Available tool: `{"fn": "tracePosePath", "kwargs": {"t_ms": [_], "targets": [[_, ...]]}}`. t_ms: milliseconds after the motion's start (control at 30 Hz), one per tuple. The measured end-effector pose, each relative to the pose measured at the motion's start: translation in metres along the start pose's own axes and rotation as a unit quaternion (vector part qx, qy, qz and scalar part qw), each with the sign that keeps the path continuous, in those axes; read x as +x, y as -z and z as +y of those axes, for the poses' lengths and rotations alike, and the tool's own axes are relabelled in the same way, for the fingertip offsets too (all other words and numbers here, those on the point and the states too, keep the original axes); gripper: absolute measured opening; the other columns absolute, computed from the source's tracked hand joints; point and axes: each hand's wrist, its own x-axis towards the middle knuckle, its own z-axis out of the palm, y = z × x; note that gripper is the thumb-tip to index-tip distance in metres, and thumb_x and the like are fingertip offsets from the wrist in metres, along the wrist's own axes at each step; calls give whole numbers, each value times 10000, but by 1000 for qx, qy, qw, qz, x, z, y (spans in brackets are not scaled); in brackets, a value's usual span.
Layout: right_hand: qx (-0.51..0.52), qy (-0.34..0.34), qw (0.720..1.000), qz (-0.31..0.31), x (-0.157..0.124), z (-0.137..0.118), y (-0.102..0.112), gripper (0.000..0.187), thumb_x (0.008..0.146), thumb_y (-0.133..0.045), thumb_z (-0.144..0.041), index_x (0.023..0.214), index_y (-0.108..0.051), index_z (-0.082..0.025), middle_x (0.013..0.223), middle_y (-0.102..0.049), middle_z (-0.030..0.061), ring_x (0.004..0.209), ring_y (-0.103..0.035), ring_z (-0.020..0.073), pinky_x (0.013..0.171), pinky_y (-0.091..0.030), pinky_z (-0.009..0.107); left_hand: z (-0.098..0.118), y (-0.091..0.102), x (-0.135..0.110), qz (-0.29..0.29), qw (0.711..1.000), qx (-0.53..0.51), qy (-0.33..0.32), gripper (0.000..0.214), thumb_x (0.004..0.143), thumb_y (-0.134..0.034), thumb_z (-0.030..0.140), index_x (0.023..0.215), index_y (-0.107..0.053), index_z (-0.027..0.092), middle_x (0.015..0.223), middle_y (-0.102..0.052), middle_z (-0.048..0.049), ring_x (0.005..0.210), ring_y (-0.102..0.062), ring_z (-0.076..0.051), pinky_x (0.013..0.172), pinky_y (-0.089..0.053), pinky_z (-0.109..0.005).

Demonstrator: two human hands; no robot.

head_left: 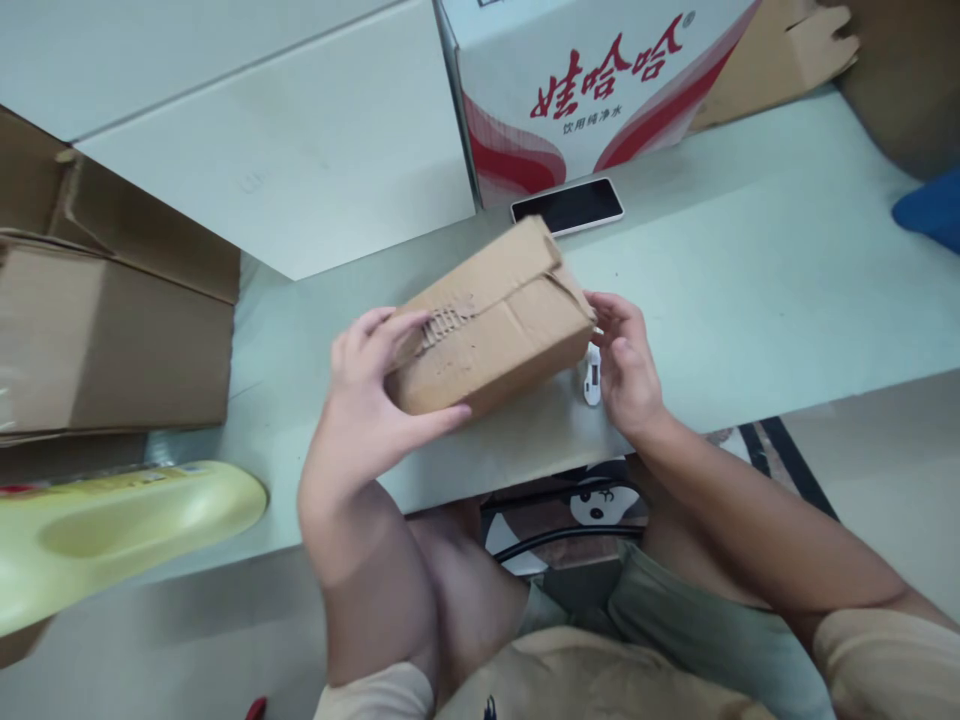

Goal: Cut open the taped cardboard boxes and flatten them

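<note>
A small brown cardboard box (495,325) is held tilted above the table, its surface creased and rough near one end. My left hand (371,385) grips the box's left end, with the thumb along the near lower edge and the fingers over the top. At the right end is my right hand (626,360), its fingers curled by the box's corner and partly hidden there; what they hold, if anything, I cannot make out. Just beside the right thumb is a small white plastic item (592,375) with a dark rectangle on it. Whether it touches the hand is unclear.
A phone (570,206) lies on the pale green table (750,290), before a white and red carton (600,100). A white panel (300,150) stands at the back left. Large cardboard boxes (150,340) and a yellow bottle (150,530) are left. Something blue (930,212) is far right.
</note>
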Motion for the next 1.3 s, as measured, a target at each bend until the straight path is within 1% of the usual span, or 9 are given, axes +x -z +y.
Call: {"fn": "tracePosePath", "kwargs": {"t_ms": [200,333,567,733,833,933,1033,1200,1300], "targets": [[-5,-49,998,-33,-3,2,-3,509,1013,-442,-673,1366,-598,-341,1469,-641,65,1349,-616,259,1058,-536,458,-25,-9,10,146,930,-328,74,742,590,-954,592,1220,-659,333,1193,-729,-29,1136,-701,-280,940,-594,-388],[19,3,994,-104,-8,6,-6,565,1010,-458,-670,1472,-535,-355,1553,-597,76,1416,-591,279,1111,-529,499,-34,-28,16,75,898,-406,150,614,731,-757,783,1067,-723,270,1071,-789,-78,1087,-756,-315,850,-643,-400],[49,56,988,-135,-13,9,-3,701,965,-460,-724,1585,-412,-401,1645,-514,33,1497,-536,288,1205,-501,537,-39,-43,17,-4,866,-417,276,520,755,-799,697,972,-749,227,814,-786,-64,741,-775,-275,576,-620,-351],[90,38,991,-91,-4,-3,-1,601,988,-395,-708,1480,-528,-389,1600,-561,24,1452,-576,295,1176,-522,547,-35,-43,14,-213,863,-300,346,512,861,-717,686,1073,-744,221,814,-793,-88,700,-773,-261,590,-606,-351],[49,50,991,-111,1,-10,3,540,997,-431,-670,1404,-618,-368,1626,-542,24,1523,-507,312,1247,-440,589,-37,-45,17,-182,914,-210,295,447,886,-710,618,1031,-761,198,880,-803,-105,805,-777,-262,689,-613,-361],[13,94,982,-166,2,-14,6,521,1007,-475,-624,1455,-600,-389,1648,-522,26,1547,-483,308,1268,-409,583,-40,-45,21,36,961,-206,183,442,837,-778,548,1133,-740,222,1104,-801,-108,1036,-764,-278,884,-623,-408],[6,131,967,-219,4,-17,6,535,1032,-473,-568,1535,-530,-396,1659,-512,42,1537,-501,289,1234,-453,532,-35,-41,20,189,952,-239,21,463,871,-755,560,1260,-705,313,1389,-718,-76,1346,-657,-286,1063,-582,-430],[-123,182,958,-187,15,-19,17,441,1025,-491,-503,1371,-656,-286,1385,-706,100,1283,-668,280,1064,-534,463,-21,-38,16,107,979,-134,-111,288,978,-674,499,1144,-784,291,1378,-733,-55,1484,-555,-305,1272,-424,-541],[-350,80,925,-121,23,-19,24,325,996,-488,-408,1106,-731,-221,1050,-756,109,1023,-688,285,931,-510,447,-22,-39,18,101,985,-79,-117,288,1010,-630,499,1084,-789,271,1337,-752,-53,1483,-559,-297,1294,-398,-562]]}}
